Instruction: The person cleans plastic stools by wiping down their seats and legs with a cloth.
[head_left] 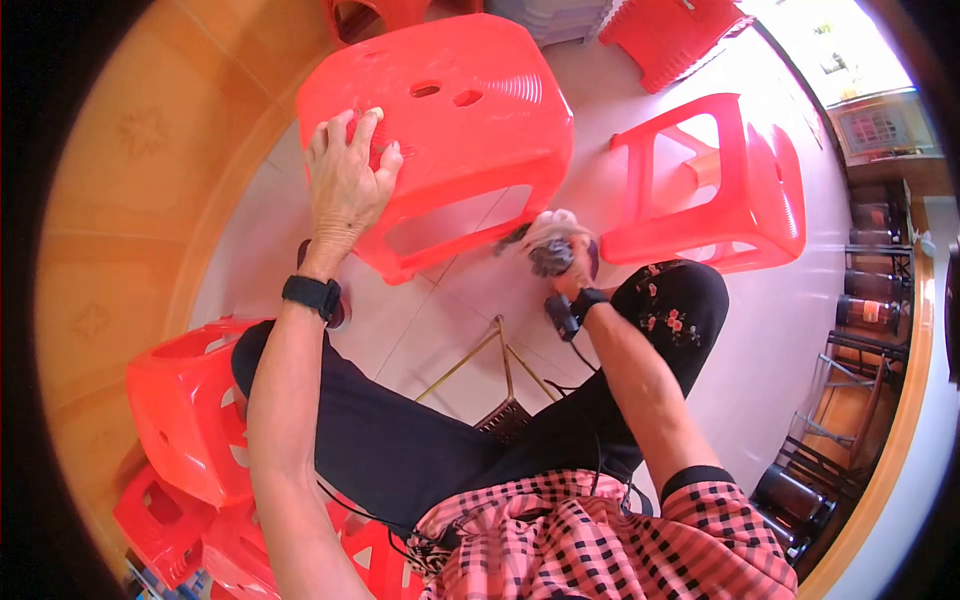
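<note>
A red plastic stool [480,130] stands upright in front of me, its seat facing up with slots in the middle. My left hand [350,170] rests on the seat's near left corner, fingers spread and holding nothing. Beside the stool's near right leg, my right hand [572,262] is closed on a crumpled grey and white cloth [550,250], somewhat blurred. Whether the cloth touches the leg I cannot tell. To the right, another red stool [715,180] lies on its side on the tiled floor.
Several red stools [190,420] are piled at my lower left by an orange tiled wall [130,200]. More stacked red stools [670,40] stand at the back. Between my legs is a small metal-legged seat [505,415]. Dark bottles or jars [790,500] line the right side.
</note>
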